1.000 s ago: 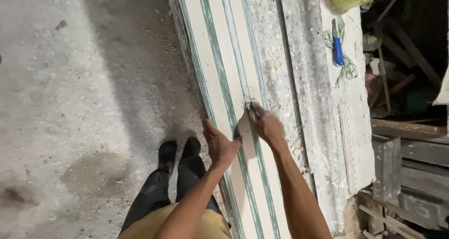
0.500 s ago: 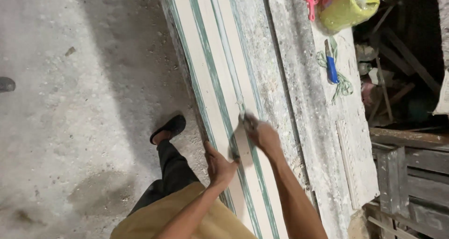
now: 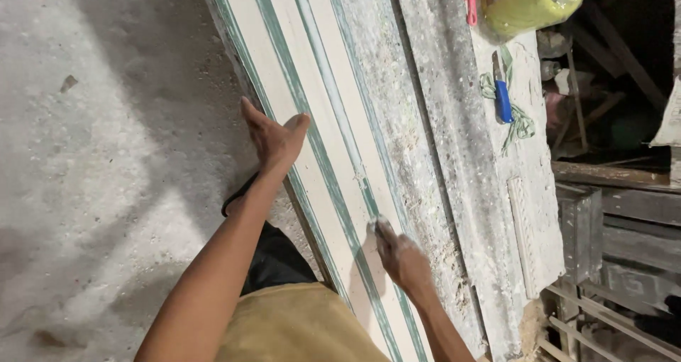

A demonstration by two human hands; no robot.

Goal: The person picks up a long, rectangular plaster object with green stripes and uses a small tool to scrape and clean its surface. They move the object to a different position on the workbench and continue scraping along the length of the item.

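Two bare hands work on a long white plaster moulding with green stripes (image 3: 319,156) lying along the dusty grey worktop (image 3: 440,156). The left hand (image 3: 273,138) rests flat, grip wide, on its left edge. The right hand (image 3: 401,259), nearer, presses fingertips (image 3: 379,227) to a green groove; whether its grip holds anything cannot be told.

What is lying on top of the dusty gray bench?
On the bench lie long white strips with green edges, a blue-handled tool on green string, and a yellow bag. The hands cover parts of the strips.
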